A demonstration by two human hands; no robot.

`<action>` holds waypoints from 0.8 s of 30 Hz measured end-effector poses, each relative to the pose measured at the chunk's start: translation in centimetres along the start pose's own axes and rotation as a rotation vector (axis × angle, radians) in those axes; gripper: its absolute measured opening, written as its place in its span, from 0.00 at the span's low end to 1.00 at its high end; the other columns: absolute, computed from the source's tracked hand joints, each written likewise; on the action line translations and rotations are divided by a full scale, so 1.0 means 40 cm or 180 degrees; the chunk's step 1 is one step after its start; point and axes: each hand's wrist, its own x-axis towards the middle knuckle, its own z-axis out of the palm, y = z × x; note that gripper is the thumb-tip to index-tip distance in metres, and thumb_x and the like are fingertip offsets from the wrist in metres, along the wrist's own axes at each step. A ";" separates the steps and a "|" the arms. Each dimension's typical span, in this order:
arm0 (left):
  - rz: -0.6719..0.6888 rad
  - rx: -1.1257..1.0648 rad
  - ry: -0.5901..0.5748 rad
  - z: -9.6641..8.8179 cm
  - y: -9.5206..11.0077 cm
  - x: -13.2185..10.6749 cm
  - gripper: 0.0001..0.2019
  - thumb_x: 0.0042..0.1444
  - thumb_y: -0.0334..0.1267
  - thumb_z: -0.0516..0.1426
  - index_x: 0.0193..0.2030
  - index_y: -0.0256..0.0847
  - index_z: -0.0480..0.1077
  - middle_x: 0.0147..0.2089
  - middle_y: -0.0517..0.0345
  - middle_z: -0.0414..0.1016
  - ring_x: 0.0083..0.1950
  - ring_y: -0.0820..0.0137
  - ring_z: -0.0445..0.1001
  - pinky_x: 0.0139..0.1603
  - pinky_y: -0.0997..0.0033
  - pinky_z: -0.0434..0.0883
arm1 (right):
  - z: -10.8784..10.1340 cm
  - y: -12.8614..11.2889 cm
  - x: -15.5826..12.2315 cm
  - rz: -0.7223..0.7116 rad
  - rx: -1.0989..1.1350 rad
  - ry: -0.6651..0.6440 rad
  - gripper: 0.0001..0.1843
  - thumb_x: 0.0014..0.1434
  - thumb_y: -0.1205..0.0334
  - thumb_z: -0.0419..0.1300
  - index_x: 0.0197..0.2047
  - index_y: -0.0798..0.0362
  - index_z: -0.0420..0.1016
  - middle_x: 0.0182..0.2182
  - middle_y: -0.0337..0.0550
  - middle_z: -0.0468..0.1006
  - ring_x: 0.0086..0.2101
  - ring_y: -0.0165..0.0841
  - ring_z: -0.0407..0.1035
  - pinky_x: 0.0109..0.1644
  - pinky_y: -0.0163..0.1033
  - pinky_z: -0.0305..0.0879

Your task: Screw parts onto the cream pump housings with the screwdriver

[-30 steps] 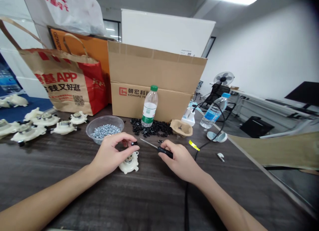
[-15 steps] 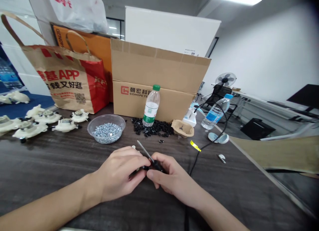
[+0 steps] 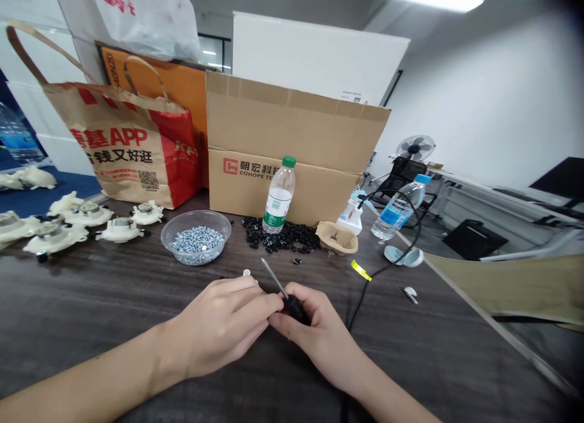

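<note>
My right hand is closed around the black handle of a screwdriver, whose metal shaft points up and to the left. My left hand is closed too, its fingertips meeting those of the right hand. Whatever its fingers pinch is hidden behind them. A small whitish round piece shows just beyond the left knuckles. Past the hands stands a clear plastic bowl of small silvery screws. A heap of small black parts lies around the foot of a green-capped bottle.
Several cream-coloured assemblies lie at the left, before a paper bag. A cardboard box stands behind the bottle. To the right are a pulp tray, a blue-capped bottle and a black cable.
The screwdriver has shifted slightly right and more of its handle shows. My left fingers have closed over the small dark part that was visible between the hands.
</note>
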 end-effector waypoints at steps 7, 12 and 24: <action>-0.0229 -0.0415 0.0279 -0.002 -0.009 0.010 0.14 0.53 0.30 0.61 0.46 0.46 0.67 0.38 0.55 0.77 0.37 0.65 0.75 0.37 0.67 0.75 | -0.025 0.024 -0.002 -0.0769 -0.1139 0.0522 0.04 0.58 0.61 0.61 0.36 0.45 0.78 0.27 0.36 0.79 0.27 0.34 0.72 0.33 0.39 0.69; 0.0033 -0.0431 0.0142 -0.004 -0.013 0.018 0.13 0.56 0.27 0.59 0.47 0.46 0.70 0.37 0.57 0.80 0.37 0.65 0.75 0.40 0.63 0.74 | -0.034 0.030 -0.008 -0.1054 -0.1289 0.0473 0.05 0.59 0.62 0.60 0.39 0.45 0.76 0.28 0.37 0.79 0.28 0.34 0.73 0.32 0.40 0.69; -0.0697 -0.0256 0.0143 -0.034 -0.066 0.022 0.02 0.58 0.36 0.58 0.35 0.41 0.71 0.33 0.54 0.76 0.33 0.66 0.73 0.36 0.65 0.69 | -0.050 0.022 -0.007 -0.1112 -0.1681 0.0875 0.08 0.54 0.67 0.60 0.38 0.47 0.73 0.24 0.35 0.73 0.24 0.31 0.68 0.28 0.37 0.64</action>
